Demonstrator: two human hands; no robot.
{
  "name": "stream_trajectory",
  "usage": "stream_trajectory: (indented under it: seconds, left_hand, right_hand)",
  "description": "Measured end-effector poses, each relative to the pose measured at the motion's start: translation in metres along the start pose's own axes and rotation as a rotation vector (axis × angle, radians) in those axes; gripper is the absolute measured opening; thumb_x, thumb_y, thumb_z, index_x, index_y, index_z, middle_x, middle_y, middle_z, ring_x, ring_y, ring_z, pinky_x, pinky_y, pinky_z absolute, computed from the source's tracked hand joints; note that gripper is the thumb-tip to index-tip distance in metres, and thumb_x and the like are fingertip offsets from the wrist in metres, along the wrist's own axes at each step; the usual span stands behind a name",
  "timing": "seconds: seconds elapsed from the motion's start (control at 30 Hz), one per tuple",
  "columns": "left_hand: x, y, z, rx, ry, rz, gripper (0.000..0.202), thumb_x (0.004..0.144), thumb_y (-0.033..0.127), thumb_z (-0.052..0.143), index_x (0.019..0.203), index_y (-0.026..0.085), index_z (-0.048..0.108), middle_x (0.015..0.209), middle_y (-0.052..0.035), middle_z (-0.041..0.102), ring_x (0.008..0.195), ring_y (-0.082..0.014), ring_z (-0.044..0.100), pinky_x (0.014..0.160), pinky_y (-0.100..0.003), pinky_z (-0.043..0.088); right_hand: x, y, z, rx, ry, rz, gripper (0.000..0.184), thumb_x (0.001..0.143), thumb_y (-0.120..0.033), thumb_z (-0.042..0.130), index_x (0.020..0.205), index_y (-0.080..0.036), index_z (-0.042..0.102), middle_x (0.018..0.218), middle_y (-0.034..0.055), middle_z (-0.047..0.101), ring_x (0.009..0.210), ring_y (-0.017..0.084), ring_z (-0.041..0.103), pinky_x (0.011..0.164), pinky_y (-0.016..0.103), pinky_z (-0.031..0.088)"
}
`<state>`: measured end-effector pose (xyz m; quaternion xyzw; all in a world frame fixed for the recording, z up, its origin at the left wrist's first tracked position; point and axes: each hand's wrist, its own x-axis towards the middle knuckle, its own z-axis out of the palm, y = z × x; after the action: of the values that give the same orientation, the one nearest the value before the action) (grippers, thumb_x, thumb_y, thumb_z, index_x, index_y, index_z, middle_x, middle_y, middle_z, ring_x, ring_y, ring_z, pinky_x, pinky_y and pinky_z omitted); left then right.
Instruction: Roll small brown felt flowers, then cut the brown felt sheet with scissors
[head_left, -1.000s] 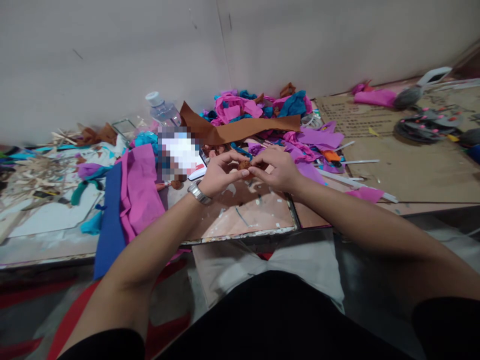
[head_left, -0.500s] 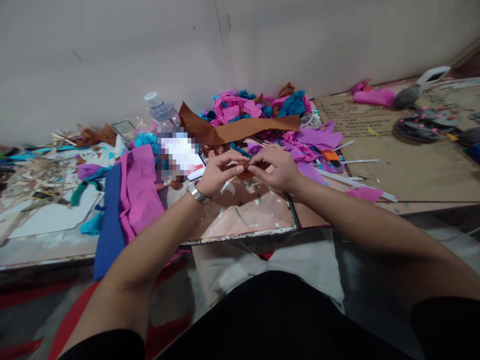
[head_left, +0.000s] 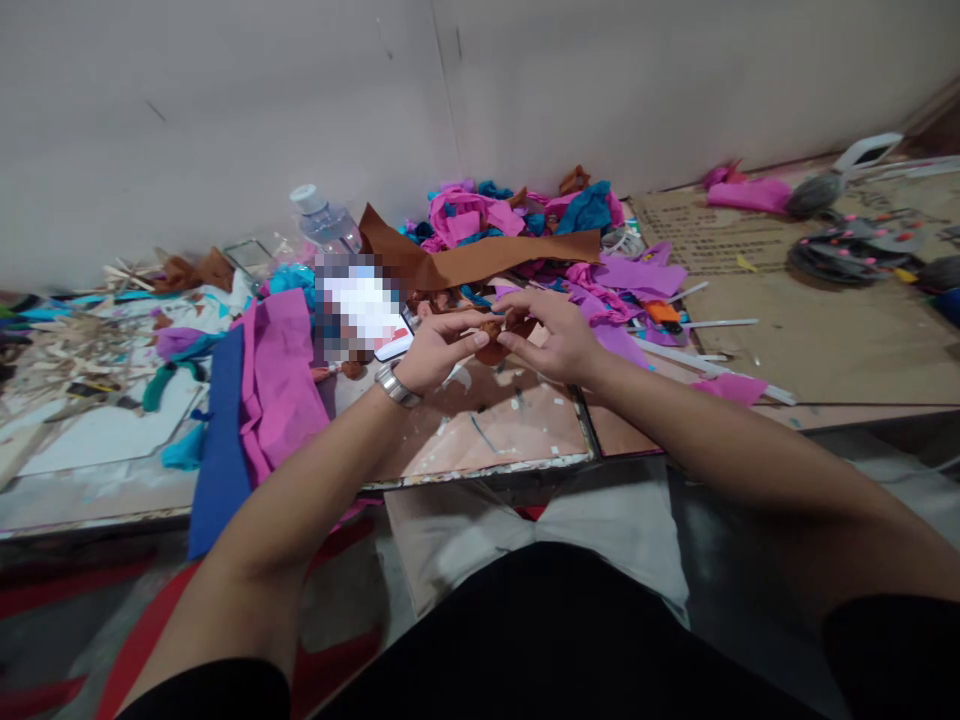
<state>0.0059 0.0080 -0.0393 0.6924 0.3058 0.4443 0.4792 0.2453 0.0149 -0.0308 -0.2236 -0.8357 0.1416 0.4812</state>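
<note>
A small piece of crumpled brown crepe paper (head_left: 491,340) is pinched between both hands above the worktable (head_left: 480,430). My left hand (head_left: 442,345), with a metal watch on the wrist, grips its left side between thumb and fingers. From the right, my right hand (head_left: 551,335) closes its thumb and fingertips on the same piece. Part of the paper is hidden behind the fingers. Just left of my left hand lies a phone (head_left: 367,310) with a lit, blurred screen. Beyond both hands stretches a long brown crepe paper strip (head_left: 495,258).
A clear bottle (head_left: 326,222) stands behind the phone. Pink (head_left: 281,370) and blue paper sheets (head_left: 217,450) hang toward the table's front edge at left, near wood scraps (head_left: 75,345). A colourful crumpled paper heap (head_left: 487,215) lies against the wall; cardboard (head_left: 810,340) covers the right side.
My right fingers have shifted slightly on the brown paper, with the index finger lifted a little. The left hand keeps nearly the same place.
</note>
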Motion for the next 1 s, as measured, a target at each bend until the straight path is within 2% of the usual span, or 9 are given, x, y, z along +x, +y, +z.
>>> stream_trajectory:
  seconds: [0.1, 0.2, 0.3, 0.4, 0.47, 0.53, 0.63, 0.83, 1.0]
  left_hand:
    - [-0.0007, 0.0023, 0.0013, 0.000, 0.008, 0.000, 0.036, 0.091, 0.049, 0.084, 0.118, 0.026, 0.087, 0.120, -0.0081, 0.084, 0.113, -0.0269, 0.077, 0.103, -0.041, 0.058]
    - [-0.0004, 0.0053, 0.0029, 0.034, -0.022, -0.011, 0.037, 0.091, 0.052, 0.084, 0.113, 0.022, 0.087, 0.111, -0.0085, 0.084, 0.103, -0.0247, 0.076, 0.096, -0.038, 0.058]
    - [0.0018, 0.0049, 0.0044, 0.024, -0.050, -0.004, 0.036, 0.091, 0.053, 0.083, 0.108, 0.021, 0.085, 0.108, -0.0076, 0.081, 0.099, -0.0212, 0.074, 0.092, -0.034, 0.057]
    - [0.0049, 0.0001, 0.0045, -0.072, 0.051, 0.000, 0.039, 0.090, 0.058, 0.083, 0.110, 0.025, 0.081, 0.108, -0.0047, 0.077, 0.097, -0.0178, 0.071, 0.089, -0.030, 0.057]
    - [0.0061, -0.0029, 0.0037, -0.115, 0.133, -0.041, 0.041, 0.088, 0.062, 0.083, 0.099, 0.024, 0.078, 0.097, -0.0028, 0.073, 0.088, -0.0158, 0.068, 0.083, -0.029, 0.057]
    - [0.0063, -0.0041, 0.0028, -0.120, 0.160, -0.097, 0.046, 0.087, 0.066, 0.083, 0.088, 0.021, 0.075, 0.088, -0.0024, 0.069, 0.081, -0.0153, 0.065, 0.080, -0.030, 0.057]
    - [0.0054, -0.0029, 0.0033, -0.111, 0.139, -0.132, 0.048, 0.086, 0.066, 0.084, 0.084, 0.019, 0.076, 0.084, -0.0032, 0.069, 0.080, -0.0157, 0.065, 0.081, -0.032, 0.057]
    - [0.0037, 0.0020, 0.0088, -0.222, 0.153, -0.112, 0.039, 0.082, 0.052, 0.093, 0.077, 0.019, 0.074, 0.082, -0.0019, 0.066, 0.082, -0.0138, 0.065, 0.085, -0.030, 0.056]
    - [0.0033, 0.0013, 0.0084, -0.198, 0.138, -0.116, 0.039, 0.086, 0.055, 0.089, 0.081, 0.019, 0.075, 0.086, -0.0036, 0.067, 0.083, -0.0147, 0.065, 0.086, -0.031, 0.056]
  right_hand:
    - [0.0005, 0.0043, 0.0014, -0.001, -0.046, -0.096, 0.035, 0.109, -0.045, 0.059, 0.136, -0.026, 0.071, 0.103, 0.0069, 0.071, 0.096, 0.024, 0.066, 0.089, 0.042, 0.053]
    - [0.0015, 0.0063, 0.0017, -0.003, -0.066, -0.149, 0.030, 0.110, -0.043, 0.058, 0.127, -0.025, 0.075, 0.102, 0.0078, 0.065, 0.097, 0.024, 0.063, 0.087, 0.042, 0.054]
    - [0.0023, 0.0048, 0.0008, -0.002, -0.065, -0.143, 0.030, 0.109, -0.045, 0.060, 0.123, -0.023, 0.074, 0.110, 0.0100, 0.064, 0.103, 0.026, 0.062, 0.090, 0.044, 0.054]
    - [0.0026, 0.0025, -0.0009, -0.008, -0.032, -0.094, 0.031, 0.109, -0.047, 0.057, 0.123, -0.024, 0.071, 0.117, 0.0115, 0.065, 0.111, 0.028, 0.063, 0.097, 0.048, 0.053]
    - [0.0027, 0.0016, -0.0019, -0.004, 0.017, -0.063, 0.032, 0.109, -0.049, 0.058, 0.124, -0.024, 0.070, 0.119, 0.0120, 0.065, 0.114, 0.030, 0.063, 0.100, 0.050, 0.052]
    - [0.0031, 0.0011, -0.0027, 0.002, 0.068, -0.042, 0.031, 0.108, -0.049, 0.058, 0.123, -0.024, 0.070, 0.118, 0.0120, 0.067, 0.114, 0.030, 0.064, 0.101, 0.051, 0.052]
    - [0.0040, 0.0008, -0.0028, 0.004, 0.113, -0.037, 0.029, 0.108, -0.047, 0.058, 0.120, -0.023, 0.069, 0.115, 0.0113, 0.069, 0.110, 0.029, 0.065, 0.099, 0.050, 0.053]
    - [0.0036, 0.0018, -0.0004, 0.017, 0.136, -0.047, 0.031, 0.108, -0.051, 0.058, 0.119, -0.023, 0.068, 0.114, 0.0109, 0.070, 0.108, 0.028, 0.066, 0.095, 0.047, 0.054]
    - [0.0018, 0.0034, 0.0025, 0.060, 0.157, -0.015, 0.032, 0.109, -0.052, 0.057, 0.119, -0.023, 0.067, 0.114, 0.0101, 0.069, 0.106, 0.026, 0.066, 0.092, 0.043, 0.055]
